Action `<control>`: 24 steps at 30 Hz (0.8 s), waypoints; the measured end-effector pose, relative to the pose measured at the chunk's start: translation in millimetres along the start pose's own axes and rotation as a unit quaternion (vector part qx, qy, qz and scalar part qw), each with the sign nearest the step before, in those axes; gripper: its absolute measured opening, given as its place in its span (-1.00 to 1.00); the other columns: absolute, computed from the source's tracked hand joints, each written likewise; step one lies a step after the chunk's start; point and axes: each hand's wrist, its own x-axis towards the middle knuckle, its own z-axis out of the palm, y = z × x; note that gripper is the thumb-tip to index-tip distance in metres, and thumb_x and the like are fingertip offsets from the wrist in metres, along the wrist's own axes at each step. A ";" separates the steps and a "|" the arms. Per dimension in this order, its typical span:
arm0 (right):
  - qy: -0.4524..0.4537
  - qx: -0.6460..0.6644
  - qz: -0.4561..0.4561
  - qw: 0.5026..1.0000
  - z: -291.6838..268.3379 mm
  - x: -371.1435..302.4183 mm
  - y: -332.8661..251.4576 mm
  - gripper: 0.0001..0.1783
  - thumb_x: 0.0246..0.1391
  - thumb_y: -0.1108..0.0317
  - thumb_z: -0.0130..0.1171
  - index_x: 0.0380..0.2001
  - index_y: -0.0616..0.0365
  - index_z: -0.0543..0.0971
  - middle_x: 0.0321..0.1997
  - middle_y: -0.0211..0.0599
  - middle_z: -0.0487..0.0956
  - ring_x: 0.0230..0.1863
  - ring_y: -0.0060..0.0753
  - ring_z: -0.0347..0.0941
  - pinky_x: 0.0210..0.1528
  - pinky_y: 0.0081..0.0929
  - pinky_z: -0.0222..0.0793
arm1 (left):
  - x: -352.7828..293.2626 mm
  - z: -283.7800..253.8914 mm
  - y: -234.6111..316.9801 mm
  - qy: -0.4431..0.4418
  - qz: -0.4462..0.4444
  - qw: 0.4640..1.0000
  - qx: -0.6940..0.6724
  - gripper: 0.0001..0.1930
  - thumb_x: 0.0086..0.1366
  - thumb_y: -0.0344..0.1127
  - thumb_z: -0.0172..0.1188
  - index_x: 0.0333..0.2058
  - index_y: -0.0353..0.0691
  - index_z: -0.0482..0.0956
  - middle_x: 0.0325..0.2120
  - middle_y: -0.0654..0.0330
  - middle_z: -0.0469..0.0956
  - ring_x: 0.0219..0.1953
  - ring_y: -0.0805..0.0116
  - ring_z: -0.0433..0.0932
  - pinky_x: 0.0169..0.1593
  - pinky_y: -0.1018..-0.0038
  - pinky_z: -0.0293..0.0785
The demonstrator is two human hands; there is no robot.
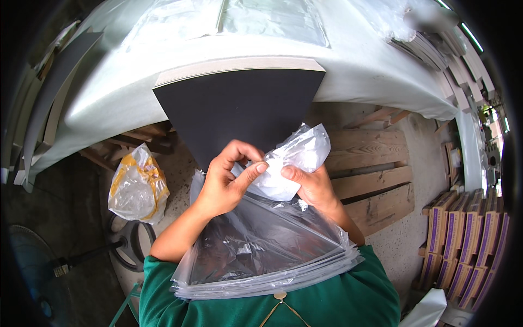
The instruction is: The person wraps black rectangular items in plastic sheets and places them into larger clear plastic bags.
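A crumpled piece of whitish, see-through plastic is gripped by my right hand, its thumb pressed on top. Close beside it, my left hand is closed, thumb and forefinger pinched together at the plastic's near edge. What sits between those fingertips is too small to make out. Below both hands a stack of clear plastic bags lies over my lap, its layered edges toward me. Just beyond the hands, a large dark panel or stack with a pale edge leans against the covered table.
Pale sheeting covers the table ahead. Wooden slats lie on the floor at right, with stacked brown, purple-striped cartons farther right. At left are a clear bag with yellow bands, a round black base and a fan.
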 end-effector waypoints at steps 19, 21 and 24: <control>0.016 0.061 0.046 0.997 -5.1 0.5 5.2 -0.64 -0.10 0.45 0.18 -0.19 0.23 0.36 -0.24 -0.35 0.43 -0.19 -0.54 0.37 -0.12 -0.55 0.29 | -0.6 1.1 5.1 -0.012 -0.004 0.994 0.113 -0.92 0.09 -0.42 0.17 -0.45 -0.31 0.53 -0.54 0.25 0.53 -0.44 0.57 0.43 -0.26 0.61 0.33; 0.025 0.065 0.063 0.996 3.0 1.8 -1.4 -0.70 -0.10 0.44 0.20 -0.25 0.23 0.41 -0.32 -0.40 0.47 -0.27 -0.62 0.38 -0.20 -0.63 0.30 | -1.1 -0.4 2.4 0.002 0.008 0.994 0.105 -0.92 0.10 -0.42 0.17 -0.45 -0.32 0.53 -0.53 0.27 0.53 -0.48 0.62 0.42 -0.35 0.67 0.34; 0.016 0.039 0.048 0.998 -4.4 -2.5 6.3 -0.72 -0.10 0.44 0.20 -0.27 0.22 0.43 -0.33 -0.40 0.47 -0.28 -0.62 0.38 -0.21 -0.64 0.30 | -3.3 -6.3 1.3 0.006 -0.035 0.990 0.133 -0.92 0.09 -0.39 0.17 -0.47 -0.27 0.56 -0.61 0.25 0.53 -0.52 0.53 0.44 -0.40 0.61 0.33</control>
